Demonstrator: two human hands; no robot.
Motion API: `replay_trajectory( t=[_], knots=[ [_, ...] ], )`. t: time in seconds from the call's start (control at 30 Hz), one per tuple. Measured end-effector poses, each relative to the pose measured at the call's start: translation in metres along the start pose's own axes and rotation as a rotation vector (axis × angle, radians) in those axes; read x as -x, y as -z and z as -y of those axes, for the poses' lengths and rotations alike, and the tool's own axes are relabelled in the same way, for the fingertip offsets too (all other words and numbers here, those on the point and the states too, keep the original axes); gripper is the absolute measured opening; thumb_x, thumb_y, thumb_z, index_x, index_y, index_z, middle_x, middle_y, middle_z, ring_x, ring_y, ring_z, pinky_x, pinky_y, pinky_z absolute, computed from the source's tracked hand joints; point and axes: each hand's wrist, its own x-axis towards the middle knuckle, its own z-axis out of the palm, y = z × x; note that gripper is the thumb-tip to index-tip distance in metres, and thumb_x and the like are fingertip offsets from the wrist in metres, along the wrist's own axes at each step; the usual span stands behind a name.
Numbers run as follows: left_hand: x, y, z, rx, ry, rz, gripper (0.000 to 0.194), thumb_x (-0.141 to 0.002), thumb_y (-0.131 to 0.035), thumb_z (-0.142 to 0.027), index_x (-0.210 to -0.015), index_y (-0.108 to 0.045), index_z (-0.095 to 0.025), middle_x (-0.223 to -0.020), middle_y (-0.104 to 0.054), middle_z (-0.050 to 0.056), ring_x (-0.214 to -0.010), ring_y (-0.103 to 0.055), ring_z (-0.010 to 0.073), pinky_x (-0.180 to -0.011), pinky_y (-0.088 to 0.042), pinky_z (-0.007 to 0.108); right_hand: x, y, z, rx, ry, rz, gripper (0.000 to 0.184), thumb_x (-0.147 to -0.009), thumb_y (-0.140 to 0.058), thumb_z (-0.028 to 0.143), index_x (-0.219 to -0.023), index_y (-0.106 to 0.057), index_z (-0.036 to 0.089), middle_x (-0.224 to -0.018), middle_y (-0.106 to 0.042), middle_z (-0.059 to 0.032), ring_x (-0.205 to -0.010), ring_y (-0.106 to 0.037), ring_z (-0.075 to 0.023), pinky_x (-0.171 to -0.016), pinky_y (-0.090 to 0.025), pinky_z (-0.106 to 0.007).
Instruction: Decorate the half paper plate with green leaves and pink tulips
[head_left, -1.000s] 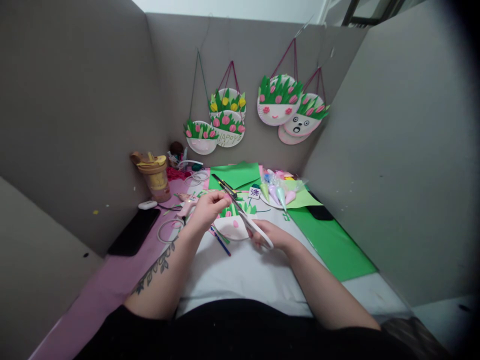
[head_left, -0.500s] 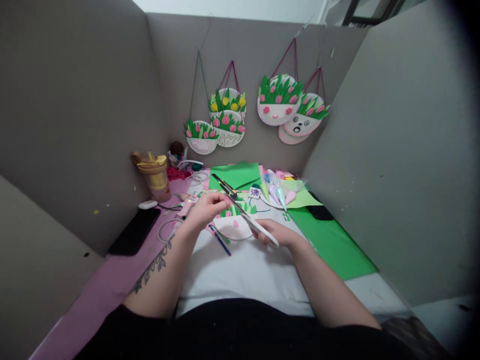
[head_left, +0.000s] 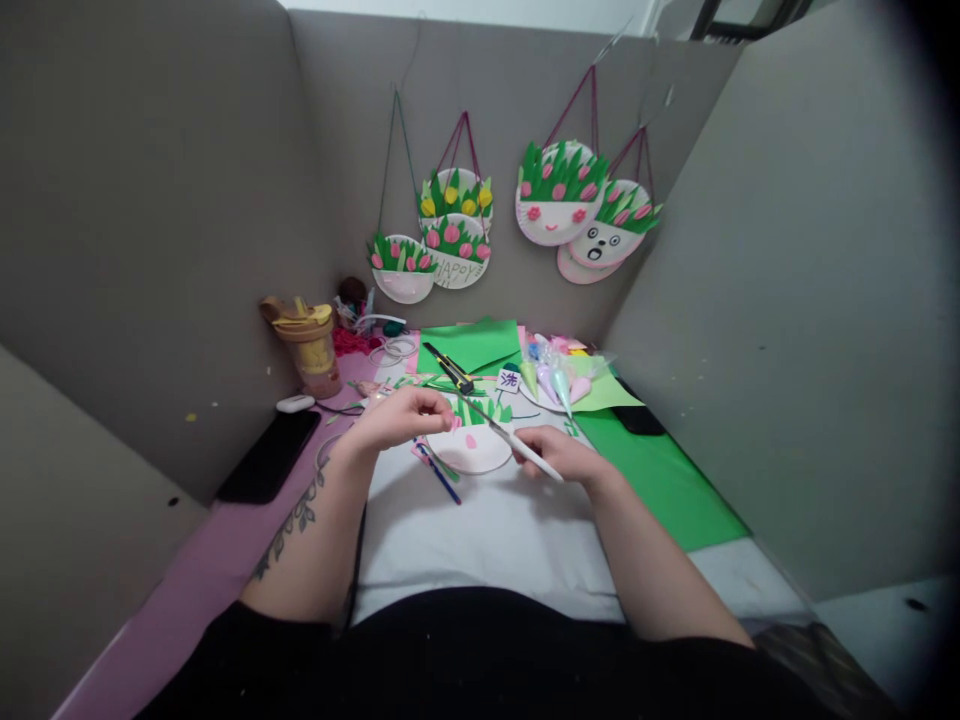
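Observation:
My right hand (head_left: 559, 455) is closed around the white handles of a pair of scissors (head_left: 531, 456). The blades point up and left, toward my left hand, and look nearly together. My left hand (head_left: 401, 416) pinches a small pink paper piece (head_left: 455, 423) close to the blades; its shape is too small to make out. Beneath both hands lies a white paper-plate pocket (head_left: 474, 459) with green paper leaves (head_left: 487, 408) along its top and a pink oval on its front. A blue pen-like stick (head_left: 441, 476) rests at its lower left.
A yellow-black utility knife (head_left: 450, 368) lies behind the plate by green paper sheets (head_left: 469, 345). Piping bags (head_left: 559, 380) sit at the back right. At left are a phone (head_left: 270, 458) and a tumbler (head_left: 311, 350). Finished plate crafts (head_left: 559, 225) hang on the grey partition.
My left hand has drawn slightly left, away from the blades, with the pink piece. The scissors have tilted and shifted a little right in my right hand. The view has shifted slightly.

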Motion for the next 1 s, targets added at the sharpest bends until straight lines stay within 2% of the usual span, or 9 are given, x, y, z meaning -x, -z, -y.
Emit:
replay_trajectory(
  t=[0.13, 0.2, 0.33, 0.53, 0.77, 1.0],
  knots=[
    [-0.004, -0.017, 0.002, -0.123, -0.045, 0.028, 0.013, -0.070, -0.062, -0.029, -0.066, -0.067, -0.018, -0.064, -0.060, 0.001, -0.056, -0.049, 0.0119, -0.050, -0.033, 0.021, -0.012, -0.021, 0.007, -0.209, 0.084, -0.431, 0.029, -0.069, -0.069, 0.039, -0.083, -0.057, 0.016, -0.077, -0.056, -0.0008, -0.066, -0.049, -0.0129, -0.061, -0.041, -0.026],
    [-0.006, -0.028, 0.004, -0.180, -0.062, 0.027, 0.014, -0.071, -0.061, -0.029, -0.064, -0.066, -0.018, -0.061, -0.059, 0.001, -0.056, -0.049, 0.0121, -0.050, -0.033, 0.021, -0.018, -0.033, 0.013, -0.214, 0.113, -0.515, 0.028, -0.070, -0.069, 0.038, -0.085, -0.058, 0.017, -0.078, -0.057, -0.0013, -0.068, -0.051, -0.0135, -0.065, -0.042, -0.027],
    [-0.009, -0.044, 0.004, -0.309, -0.049, 0.070, 0.014, -0.071, -0.057, -0.027, -0.063, -0.064, -0.018, -0.060, -0.058, 0.001, -0.057, -0.049, 0.0130, -0.052, -0.033, 0.022, -0.024, -0.048, 0.019, -0.177, 0.099, -0.530, 0.025, -0.068, -0.070, 0.032, -0.080, -0.055, 0.018, -0.074, -0.057, 0.0007, -0.067, -0.051, -0.0132, -0.063, -0.042, -0.026],
    [-0.012, -0.052, 0.003, -0.399, -0.027, 0.058, 0.009, -0.067, -0.057, -0.020, -0.061, -0.064, -0.018, -0.061, -0.059, 0.002, -0.057, -0.050, 0.0142, -0.054, -0.033, 0.023, -0.026, -0.052, 0.016, -0.111, 0.070, -0.510, 0.018, -0.066, -0.064, 0.025, -0.076, -0.051, 0.018, -0.068, -0.054, 0.0036, -0.061, -0.049, -0.0114, -0.057, -0.039, -0.023],
    [-0.014, -0.053, 0.010, -0.340, -0.089, -0.093, 0.012, -0.071, -0.060, -0.024, -0.061, -0.060, -0.019, -0.064, -0.057, 0.001, -0.060, -0.048, 0.0149, -0.057, -0.034, 0.026, -0.032, -0.049, 0.014, -0.181, 0.003, -0.632, 0.027, -0.065, -0.069, 0.033, -0.077, -0.051, 0.018, -0.067, -0.053, 0.0032, -0.060, -0.047, -0.0113, -0.057, -0.039, -0.024],
    [-0.019, -0.062, 0.016, -0.379, -0.095, -0.283, 0.014, -0.079, -0.051, -0.023, -0.069, -0.058, -0.018, -0.073, -0.057, 0.002, -0.070, -0.051, 0.0153, -0.064, -0.037, 0.025, -0.036, -0.054, 0.017, -0.254, 0.005, -0.741, 0.029, -0.065, -0.070, 0.036, -0.074, -0.050, 0.018, -0.065, -0.052, 0.0029, -0.060, -0.048, -0.0123, -0.057, -0.040, -0.024]
  ],
)
